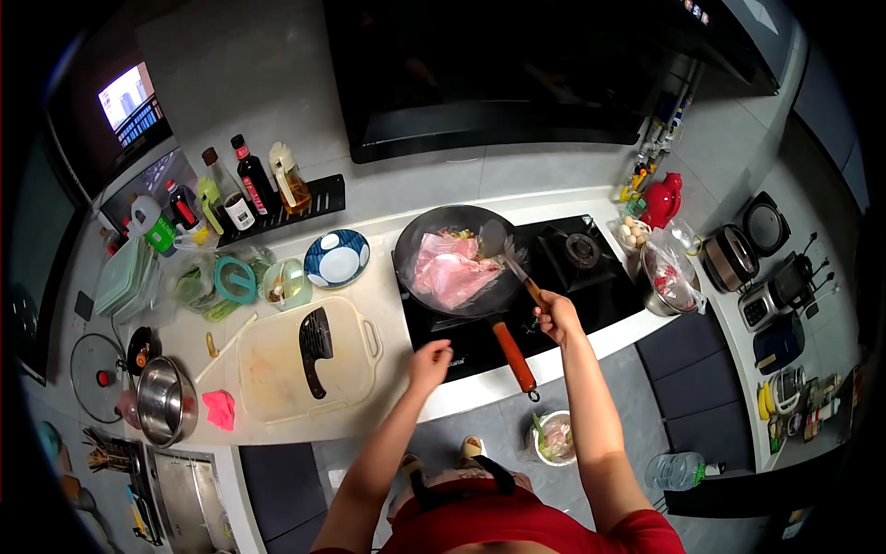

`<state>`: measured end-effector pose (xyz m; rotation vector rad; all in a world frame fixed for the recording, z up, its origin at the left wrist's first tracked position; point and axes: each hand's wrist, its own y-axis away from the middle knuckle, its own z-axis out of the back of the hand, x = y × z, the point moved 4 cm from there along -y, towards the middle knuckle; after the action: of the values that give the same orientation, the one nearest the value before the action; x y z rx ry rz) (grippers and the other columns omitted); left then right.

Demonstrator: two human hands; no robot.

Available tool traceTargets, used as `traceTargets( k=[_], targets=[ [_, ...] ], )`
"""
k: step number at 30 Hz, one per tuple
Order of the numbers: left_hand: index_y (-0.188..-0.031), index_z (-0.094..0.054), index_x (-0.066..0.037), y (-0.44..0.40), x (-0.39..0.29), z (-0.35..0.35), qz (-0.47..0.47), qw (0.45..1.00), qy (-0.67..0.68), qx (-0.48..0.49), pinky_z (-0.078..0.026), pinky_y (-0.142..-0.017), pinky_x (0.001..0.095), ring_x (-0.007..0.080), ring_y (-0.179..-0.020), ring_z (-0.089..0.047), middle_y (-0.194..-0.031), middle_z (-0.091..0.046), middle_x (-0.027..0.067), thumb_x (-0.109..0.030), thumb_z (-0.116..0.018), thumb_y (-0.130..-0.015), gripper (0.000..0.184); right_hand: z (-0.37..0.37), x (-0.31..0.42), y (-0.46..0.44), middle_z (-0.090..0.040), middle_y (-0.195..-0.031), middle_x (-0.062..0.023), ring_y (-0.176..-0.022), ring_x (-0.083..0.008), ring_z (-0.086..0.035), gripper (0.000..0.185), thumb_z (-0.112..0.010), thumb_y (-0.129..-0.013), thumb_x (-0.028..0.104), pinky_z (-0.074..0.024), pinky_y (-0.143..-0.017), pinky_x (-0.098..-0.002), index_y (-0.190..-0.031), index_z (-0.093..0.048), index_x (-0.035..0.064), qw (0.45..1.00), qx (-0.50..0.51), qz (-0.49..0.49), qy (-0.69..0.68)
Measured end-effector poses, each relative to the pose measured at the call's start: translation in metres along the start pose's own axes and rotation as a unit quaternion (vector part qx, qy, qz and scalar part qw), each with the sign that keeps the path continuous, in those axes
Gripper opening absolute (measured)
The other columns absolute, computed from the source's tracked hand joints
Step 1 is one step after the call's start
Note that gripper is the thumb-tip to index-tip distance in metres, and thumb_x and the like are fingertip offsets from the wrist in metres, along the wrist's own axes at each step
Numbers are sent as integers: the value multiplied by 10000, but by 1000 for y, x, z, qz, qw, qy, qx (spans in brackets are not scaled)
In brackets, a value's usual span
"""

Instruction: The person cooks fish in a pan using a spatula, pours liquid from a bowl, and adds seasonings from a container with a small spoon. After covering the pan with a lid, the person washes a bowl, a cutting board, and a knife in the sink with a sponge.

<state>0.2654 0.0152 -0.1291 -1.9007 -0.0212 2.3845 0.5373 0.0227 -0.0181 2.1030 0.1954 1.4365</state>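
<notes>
Two bare hands are held near the front of the black stove. The left hand is half-curled, and nothing is seen in it. By the right hand the brown handle of a spatula is grasped; its long axis is slanted away and leftward into the wok. The wok is set on the left of the stove, its red-brown handle pointed toward the person and carried past the front edge between the forearms. Pink meat is held in the wok. A second burner is left uncovered just beside it. To the left, a cleaver is laid on a cutting board, its handle turned toward the person. Farther back, a patterned bowl is placed below bottles, whose labels cannot be read.
</notes>
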Motion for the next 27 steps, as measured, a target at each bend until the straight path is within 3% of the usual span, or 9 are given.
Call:
traceTargets(
  k=[2, 4, 7, 10, 14, 15, 18, 24, 27],
  targets=[
    [-962, -638, -46, 8, -1, -38, 21, 998, 25, 58, -476, -620, 266, 159, -663, -612, -807, -654, 93, -326, -610, -802, 323, 3, -8, -18, -483, -595, -32, -394, -52, -327, 166, -402, -901, 225, -236, -332, -152, -950, -482, 88, 996, 45, -62, -45],
    [-926, -634, -24, 17, -30, -60, 70, 992, 0, 103, -471, -612, 266, 138, -682, -598, -755, -639, 71, -394, -564, -824, 390, 5, -4, -11, -521, -599, -54, -381, -61, -359, 202, -381, -904, 218, -246, -330, -179, -1011, -488, 83, 998, -5, -54, 22],
    [-916, -615, -20, 22, -57, -82, 190, 963, 79, 172, -472, -606, 286, 131, -703, -583, -763, -614, 54, -445, -541, -825, 441, 15, 4, -4, -550, -622, -68, -387, -72, -389, 259, -351, -907, 201, -254, -329, -190, -1060, -495, 49, 990, 10, -1, 139],
    [-1071, -558, -63, 23, -68, -97, 225, 950, 74, 205, -462, -612, 265, 142, -873, -553, -975, -587, 32, -531, -488, -823, 535, 25, 9, -8, -555, -645, -56, -410, -77, -398, 268, -324, -918, 201, -290, -344, -190, -1015, -503, 27, 977, 28, 14, 211],
    [-934, -528, -28, 22, -63, -119, 245, 955, 81, 144, -505, -587, 334, 163, -784, -595, -909, -594, 75, -354, -628, -775, 376, 16, 14, -9, -534, -628, -27, -407, -73, -401, 265, -359, -909, 233, -277, -336, -198, -972, -549, 60, 959, 0, 38, 282],
    [-923, -476, -25, 19, -47, -134, 247, 942, 147, 172, -515, -572, 355, 182, -689, -611, -820, -583, 75, -235, -658, -746, 328, 16, 5, -21, -516, -613, -17, -402, -74, -402, 251, -383, -902, 236, -272, -325, -206, -939, -567, 69, 961, 16, 51, 271],
    [-919, -443, -33, 23, -58, -141, 276, 902, 283, 173, -515, -560, 342, 191, -640, -609, -751, -560, 55, -178, -630, -743, 295, 14, -5, -34, -500, -591, -39, -374, -92, -397, 241, -415, -895, 229, -263, -317, -221, -940, -574, 53, 955, 27, 92, 282],
    [-753, -460, -21, 26, -59, -98, 255, 933, 224, 115, -483, -465, 304, 177, -475, -536, -594, -511, 64, -68, -555, -685, 125, 59, 42, -32, -502, -568, -1, -384, -71, -392, 232, -444, -886, 240, -276, -323, -208, -934, -594, 70, 932, 70, 56, 352],
    [-783, -441, -33, 28, -58, -71, 271, 934, 190, 136, -461, -438, 321, 172, -466, -519, -585, -499, 59, -65, -550, -685, 150, 66, 75, -48, -492, -557, 3, -376, -55, -377, 215, -442, -891, 242, -264, -317, -191, -863, -577, 76, 915, 113, 23, 386]
  ],
)
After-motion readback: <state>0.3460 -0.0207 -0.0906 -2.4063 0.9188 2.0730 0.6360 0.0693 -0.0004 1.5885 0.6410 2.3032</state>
